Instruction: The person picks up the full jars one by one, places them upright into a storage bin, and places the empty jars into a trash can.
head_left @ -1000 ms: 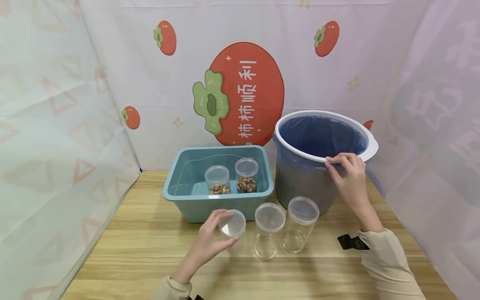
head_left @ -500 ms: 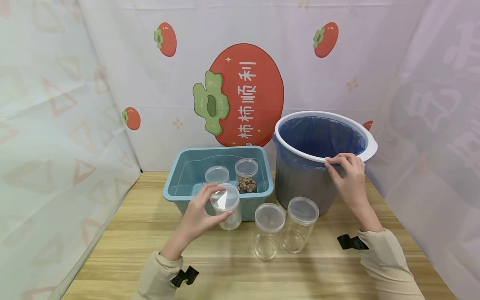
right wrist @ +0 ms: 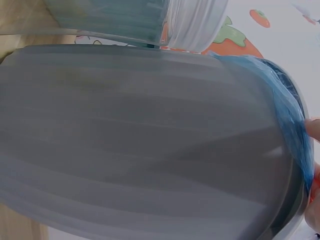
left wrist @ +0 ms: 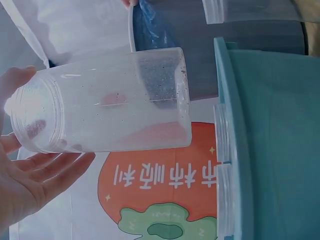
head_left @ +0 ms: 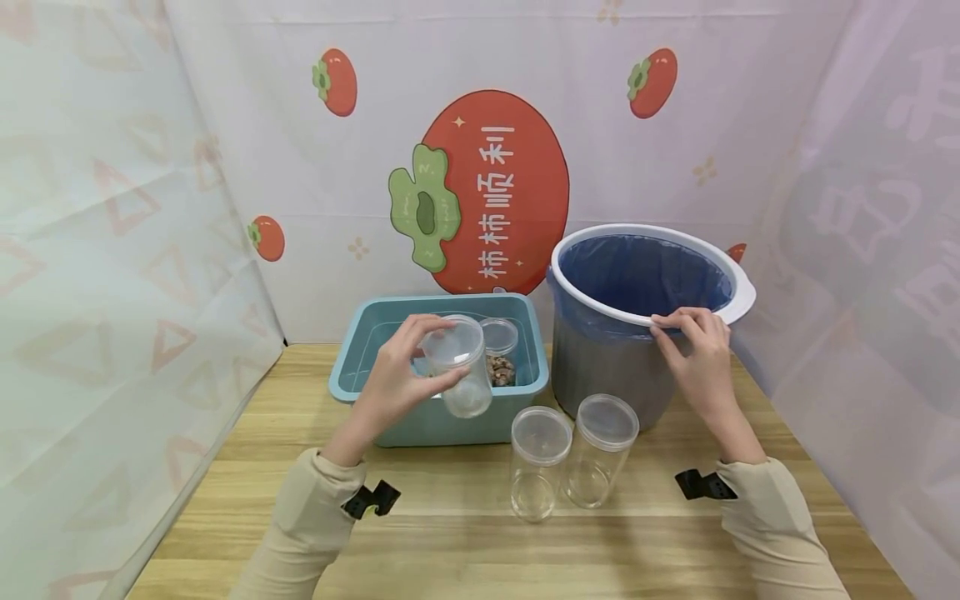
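Observation:
My left hand point(head_left: 395, 377) grips a clear lidded jar point(head_left: 467, 371) near its top, raised in front of and overlapping the front rim of the teal tub point(head_left: 450, 425). In the left wrist view that jar point(left wrist: 120, 100) looks empty, with small specks near its base. Inside the tub stands a jar of brown pieces point(head_left: 501, 367), partly covered by the held one; another jar there is hidden behind my hand. My right hand point(head_left: 699, 358) pinches the front of the white rim point(head_left: 637, 229) on the grey trash bin point(head_left: 611, 375), which has a blue liner point(head_left: 615, 271).
Two clear lidded jars, a left one point(head_left: 538, 467) and a right one point(head_left: 597, 454), stand close together on the wooden table point(head_left: 420, 550), before the tub and bin. Behind everything hangs a white cloth backdrop point(head_left: 337, 167) printed with persimmons.
My left hand has lifted the jar off the table, up and forward to the tub's front rim. The right hand has stayed on the bin's rim.

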Demonstrator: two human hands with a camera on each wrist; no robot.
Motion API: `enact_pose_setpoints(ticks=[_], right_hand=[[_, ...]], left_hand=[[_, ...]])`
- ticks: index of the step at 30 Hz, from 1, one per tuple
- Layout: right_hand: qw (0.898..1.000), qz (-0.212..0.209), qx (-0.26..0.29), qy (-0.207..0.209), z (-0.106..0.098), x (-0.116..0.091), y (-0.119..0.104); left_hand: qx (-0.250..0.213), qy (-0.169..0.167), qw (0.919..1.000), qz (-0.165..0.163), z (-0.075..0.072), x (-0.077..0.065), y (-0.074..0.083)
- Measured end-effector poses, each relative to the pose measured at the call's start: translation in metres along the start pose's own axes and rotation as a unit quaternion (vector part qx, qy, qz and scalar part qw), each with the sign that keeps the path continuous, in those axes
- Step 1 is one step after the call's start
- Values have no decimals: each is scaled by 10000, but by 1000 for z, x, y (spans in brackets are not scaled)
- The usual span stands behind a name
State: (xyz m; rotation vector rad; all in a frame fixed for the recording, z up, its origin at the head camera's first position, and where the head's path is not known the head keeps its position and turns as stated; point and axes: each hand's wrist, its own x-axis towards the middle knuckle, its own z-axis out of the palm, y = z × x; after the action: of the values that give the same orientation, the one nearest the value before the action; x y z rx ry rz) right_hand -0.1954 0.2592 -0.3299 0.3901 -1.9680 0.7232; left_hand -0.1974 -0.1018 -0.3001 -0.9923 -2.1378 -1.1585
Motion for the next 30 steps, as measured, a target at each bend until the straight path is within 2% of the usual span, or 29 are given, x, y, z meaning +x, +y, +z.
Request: enact_pose_setpoints(ticks=[6, 17, 25, 30], right_hand=[[10000, -45, -12, 31, 0, 0, 0], [10000, -91, -5, -21, -1, 1, -3], [10000, -96, -1, -2, -1, 1, -3], [10000, -92, -26, -17, -1, 0, -3]], left_hand=[[-50, -173, 9998, -123, 3, 23, 0], [-76, -121, 9996, -233, 11, 61, -6], [113, 175, 9997, -115, 19, 87, -7], [151, 311, 9991, -247, 24, 101, -7]])
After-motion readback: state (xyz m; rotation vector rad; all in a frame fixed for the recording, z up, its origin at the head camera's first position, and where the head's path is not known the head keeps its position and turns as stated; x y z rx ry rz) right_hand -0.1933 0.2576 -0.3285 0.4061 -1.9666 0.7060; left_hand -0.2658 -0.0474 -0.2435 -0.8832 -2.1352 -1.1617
